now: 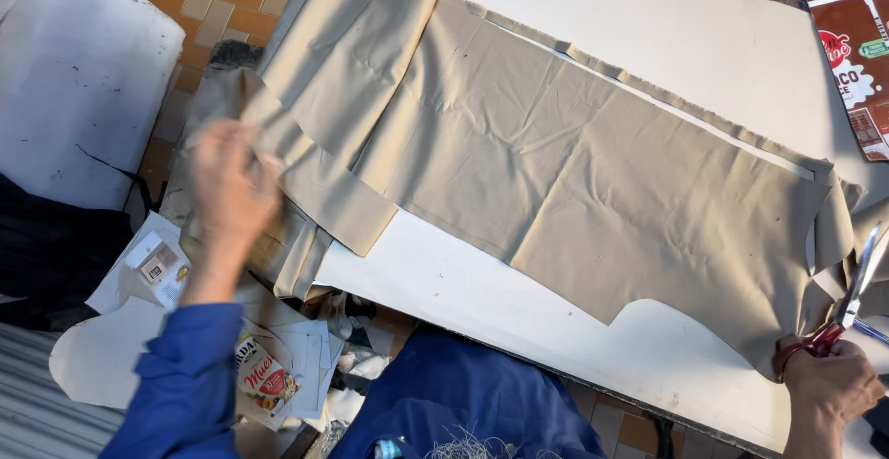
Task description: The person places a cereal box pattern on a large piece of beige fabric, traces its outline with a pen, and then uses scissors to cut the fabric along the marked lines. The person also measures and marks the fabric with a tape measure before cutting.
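Note:
A large piece of beige cloth lies spread over a white table, with a curved cut-out along its near edge. My left hand, in a blue sleeve, is blurred at the left and grips the folds of cloth that hang off the table's end. At the lower right my right hand holds red-handled scissors. Their blades point up along the right end of the cloth.
A brown printed carton lies flattened at the table's far right corner. Below the table's left end sit papers and small printed packets on a tiled floor. A white padded seat stands at the left.

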